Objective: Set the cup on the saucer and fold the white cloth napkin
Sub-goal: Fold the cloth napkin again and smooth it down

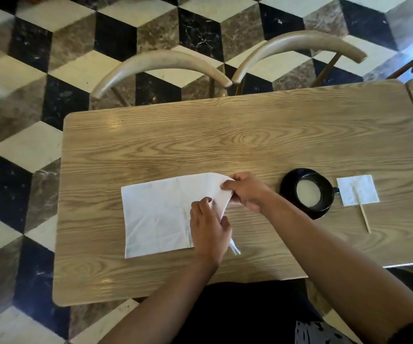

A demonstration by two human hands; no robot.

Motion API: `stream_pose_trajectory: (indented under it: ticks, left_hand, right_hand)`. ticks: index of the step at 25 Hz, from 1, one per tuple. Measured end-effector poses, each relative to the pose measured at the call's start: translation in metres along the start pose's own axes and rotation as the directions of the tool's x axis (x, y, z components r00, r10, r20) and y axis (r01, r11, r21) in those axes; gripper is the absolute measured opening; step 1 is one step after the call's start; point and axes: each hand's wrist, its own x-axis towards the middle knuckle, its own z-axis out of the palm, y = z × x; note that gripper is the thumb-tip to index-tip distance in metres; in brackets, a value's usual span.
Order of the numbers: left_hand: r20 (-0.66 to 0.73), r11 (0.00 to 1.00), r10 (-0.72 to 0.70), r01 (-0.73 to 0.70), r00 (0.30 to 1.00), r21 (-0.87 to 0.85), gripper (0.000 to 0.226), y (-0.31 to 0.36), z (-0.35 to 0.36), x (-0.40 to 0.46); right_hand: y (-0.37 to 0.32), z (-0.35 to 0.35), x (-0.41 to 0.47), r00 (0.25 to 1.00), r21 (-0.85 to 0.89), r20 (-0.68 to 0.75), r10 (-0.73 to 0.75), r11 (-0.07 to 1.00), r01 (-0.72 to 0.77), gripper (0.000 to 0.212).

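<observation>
folding napkin (158, 214): its right edge is pinched and lifted by right hand (246, 191), flat part lying leftward along worktop (225, 135); left hand (209, 227) laid on it, grip unclear. cup (309, 192) seated on saucer (285, 187).

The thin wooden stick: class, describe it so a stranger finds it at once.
On the light wooden table, look right of the black cup on its black saucer. The thin wooden stick lies partly on a small square white napkin, the only slender tan thing there.

No readable text, label, brand, number or sign shows anywhere.
</observation>
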Motion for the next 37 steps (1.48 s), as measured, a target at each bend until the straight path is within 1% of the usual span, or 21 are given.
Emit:
stream_pose_trajectory:
  ticks: [2, 3, 4, 5, 6, 8, 9, 12, 14, 16, 18, 20, 21, 22, 24, 26, 28, 30, 32, 35, 37]
  left_hand:
    - [-0.022, 1.0, 0.017, -0.018, 1.0, -0.016, 0.056, -0.004, -0.013, -0.01]
    - [-0.049, 0.998, 0.056, -0.058, 0.997, -0.026, 0.051, -0.005, -0.02, -0.017]
    - [-0.082, 0.996, 0.077, -0.08, 0.994, -0.035, 0.044, -0.005, -0.027, -0.023]
    - [-0.106, 0.997, 0.056, -0.062, 0.993, -0.048, 0.036, -0.003, -0.035, -0.029]
    - [-0.117, 0.998, -0.001, -0.007, 0.993, -0.068, 0.029, 0.0, -0.046, -0.033]
    - [-0.145, 0.988, -0.103, 0.084, 0.984, -0.13, 0.017, 0.001, -0.072, -0.037]
    - [-0.17, 0.983, -0.117, 0.09, 0.979, -0.157, 0.012, -0.002, -0.086, -0.035]
    - [-0.226, 0.978, -0.091, 0.045, 0.97, -0.203, 0.008, -0.011, -0.129, -0.015]
    - [-0.205, 0.966, -0.09, 0.036, 0.975, -0.256, 0.011, -0.015, -0.154, 0.006]
    - [-0.15, 0.949, -0.066, 0.016, 0.986, -0.316, 0.012, -0.017, -0.176, 0.028]
    - [-0.116, 0.928, -0.006, -0.038, 0.993, -0.37, 0.011, -0.014, -0.195, 0.05]
    - [-0.103, 0.904, 0.041, -0.081, 0.994, -0.421, 0.005, -0.004, -0.211, 0.074]
    - [-0.119, 0.89, 0.054, -0.102, 0.991, -0.444, 0.003, 0.004, -0.22, 0.087]
    - [-0.148, 0.874, 0.053, -0.118, 0.988, -0.471, 0.006, 0.013, -0.228, 0.1]
    - [-0.207, 0.836, 0.018, -0.129, 0.978, -0.533, 0.005, 0.03, -0.241, 0.125]
    - [-0.24, 0.795, -0.003, -0.144, 0.971, -0.589, 0.017, 0.043, -0.251, 0.147]
    - [-0.26, 0.765, 0.004, -0.17, 0.966, -0.621, 0.02, 0.053, -0.262, 0.162]
    - [-0.265, 0.756, 0.019, -0.187, 0.964, -0.627, 0.023, 0.059, -0.273, 0.169]
    - [-0.281, 0.766, 0.084, -0.242, 0.956, -0.596, 0.02, 0.061, -0.282, 0.164]
    - [-0.263, 0.801, 0.219, -0.327, 0.939, -0.501, 0.005, 0.048, -0.284, 0.141]
    - [-0.199, 0.838, 0.304, -0.361, 0.932, -0.41, 0.011, 0.029, -0.278, 0.118]
  right_hand:
    - [-0.007, 0.001, -0.002, 0.999, 0.041, -0.018, -0.031, 0.999, 0.032, 0.01]
    - [-0.011, 0.001, -0.004, 0.999, 0.076, -0.026, -0.04, 0.996, 0.042, 0.004]
    - [-0.016, 0.003, -0.007, 0.998, 0.12, -0.039, -0.046, 0.991, 0.05, 0.003]
    - [-0.021, 0.005, -0.011, 0.997, 0.16, -0.051, -0.055, 0.985, 0.063, 0.007]
    - [-0.025, 0.007, -0.014, 0.995, 0.191, -0.062, -0.074, 0.978, 0.085, 0.015]
    - [-0.032, 0.012, -0.021, 0.985, 0.17, -0.084, -0.153, 0.971, 0.165, 0.031]
    - [-0.036, 0.014, -0.025, 0.976, 0.139, -0.083, -0.2, 0.968, 0.21, 0.033]
    - [-0.054, 0.021, -0.041, 0.944, 0.085, -0.068, -0.323, 0.941, 0.328, 0.022]
    - [-0.069, 0.021, -0.049, 0.92, 0.078, -0.078, -0.384, 0.918, 0.389, 0.018]
    - [-0.084, 0.02, -0.057, 0.907, 0.104, -0.041, -0.418, 0.901, 0.42, 0.016]
    - [-0.099, 0.019, -0.065, 0.895, 0.13, 0.017, -0.446, 0.888, 0.441, 0.027]
    - [-0.115, 0.018, -0.073, 0.87, 0.089, 0.047, -0.491, 0.869, 0.486, 0.043]
    - [-0.125, 0.018, -0.075, 0.859, 0.05, 0.03, -0.512, 0.859, 0.51, 0.047]
    - [-0.137, 0.019, -0.078, 0.849, 0.017, -0.001, -0.528, 0.849, 0.528, 0.045]
    - [-0.161, 0.02, -0.081, 0.822, -0.033, -0.074, -0.565, 0.825, 0.564, 0.028]
    - [-0.184, 0.022, -0.087, 0.784, -0.059, -0.104, -0.611, 0.791, 0.609, 0.011]
    - [-0.204, 0.024, -0.096, 0.729, -0.095, -0.111, -0.675, 0.737, 0.669, 0.008]
    - [-0.216, 0.023, -0.107, 0.667, -0.126, -0.111, -0.737, 0.676, 0.726, 0.009]
    - [-0.214, 0.019, -0.112, 0.625, -0.172, -0.112, -0.773, 0.634, 0.754, 0.005]
    - [-0.181, 0.008, -0.109, 0.629, -0.203, -0.126, -0.767, 0.64, 0.741, 0.004]
    - [-0.145, 0.004, -0.105, 0.649, -0.212, -0.136, -0.748, 0.662, 0.719, 0.007]
